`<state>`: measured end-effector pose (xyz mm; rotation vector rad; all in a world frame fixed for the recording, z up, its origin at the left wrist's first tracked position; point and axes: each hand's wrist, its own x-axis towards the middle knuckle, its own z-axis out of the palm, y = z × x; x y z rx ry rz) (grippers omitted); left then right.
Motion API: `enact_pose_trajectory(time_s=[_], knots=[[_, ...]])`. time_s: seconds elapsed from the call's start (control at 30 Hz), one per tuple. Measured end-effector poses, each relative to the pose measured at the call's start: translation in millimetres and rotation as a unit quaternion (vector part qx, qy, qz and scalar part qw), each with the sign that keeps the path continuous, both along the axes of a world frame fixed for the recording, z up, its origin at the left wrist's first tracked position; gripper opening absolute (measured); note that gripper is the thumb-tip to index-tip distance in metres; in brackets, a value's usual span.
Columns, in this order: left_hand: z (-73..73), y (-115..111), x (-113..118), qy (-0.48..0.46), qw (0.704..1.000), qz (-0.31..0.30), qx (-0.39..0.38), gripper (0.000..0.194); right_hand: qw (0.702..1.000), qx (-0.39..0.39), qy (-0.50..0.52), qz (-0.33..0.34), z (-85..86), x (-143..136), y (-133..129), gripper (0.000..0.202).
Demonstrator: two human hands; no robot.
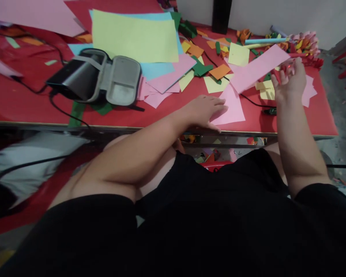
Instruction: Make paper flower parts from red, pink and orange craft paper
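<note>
My left hand (207,110) lies near the front edge of the red table, fingers stretched out, at the left side of a pink paper piece (233,107). My right hand (290,82) is raised over the right part of the table, its fingers apart and slightly curled. A small red light (289,66) shows among its fingers; what it belongs to I cannot make out. Just left of that hand a long pink paper strip (261,67) slants across other scraps. Below the strip, a small dark object (270,111) sits beside a thin black cable.
An open grey-lined case (122,82) with a dark shiny device (77,77) and cables stands at the left. Behind it lie yellow sheets (135,36) over blue ones. Colored scraps cover the middle. Paper flowers (304,42) with rolled stems lie at the back right, near the wall.
</note>
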<state>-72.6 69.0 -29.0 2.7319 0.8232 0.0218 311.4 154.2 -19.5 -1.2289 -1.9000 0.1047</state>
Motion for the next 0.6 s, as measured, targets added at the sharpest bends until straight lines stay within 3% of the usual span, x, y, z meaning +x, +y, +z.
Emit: enact_pose_trajectory(time_s=[0.03, 0.13, 0.17, 0.27, 0.37, 0.53, 0.6], knots=[[2.9, -3, -1, 0.001, 1.000, -0.002, 0.001, 0.099, 0.998, 0.015, 0.038, -0.040, -9.4, -10, -14, 0.104], [13.7, -15, -5, 0.003, 1.000, -0.024, -0.003, 0.086, 0.986, 0.060, 0.114, -0.102, -41.5, -49, -90, 0.061], [17.6, -19, -7, 0.004, 0.999, -0.031, -0.009, 0.079, 0.987, 0.060, 0.118, -0.090, -50.2, -62, -119, 0.061], [29.2, -27, -11, 0.003, 1.000, -0.008, -0.028, 0.051, 0.998, 0.055, 0.000, 0.023, -62.6, -83, -184, 0.054], [42.1, -21, -13, 0.005, 0.998, 0.050, -0.028, 0.036, 0.995, 0.072, -0.047, 0.054, -62.8, -80, -204, 0.056], [69.1, 2, -19, -0.044, 0.990, 0.132, 0.037, 0.032, 0.999, 0.028, -0.008, -0.034, -61.2, -56, -202, 0.050], [77.3, 8, -28, -0.042, 0.985, 0.161, 0.034, 0.032, 0.999, 0.015, 0.027, -0.035, -55.9, -51, -206, 0.047]])
